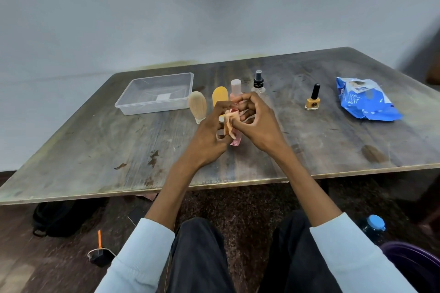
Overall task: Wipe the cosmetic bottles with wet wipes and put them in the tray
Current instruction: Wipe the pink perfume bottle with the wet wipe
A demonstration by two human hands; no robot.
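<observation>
Over the middle of the table my left hand [209, 133] and my right hand [257, 121] meet around a small pink bottle [235, 141], whose lower end shows below the fingers. A crumpled wet wipe [229, 123] is wrapped on it. My left hand grips the bottle, and my right hand's fingers pinch the wipe. Behind the hands stand a beige tube [198, 106], an orange tube [220, 97], a pink bottle with a white cap [235, 89] and a clear spray bottle [258, 82]. A yellow nail polish [313, 100] stands to the right. The clear plastic tray [133, 104] lies at the far left, with nothing in it.
A blue pack of wet wipes [364, 100] lies at the right of the worn wooden table [95, 150]. Under the table edge are a black bag [57, 217], a blue-capped bottle [373, 225] and a purple bin [414, 266].
</observation>
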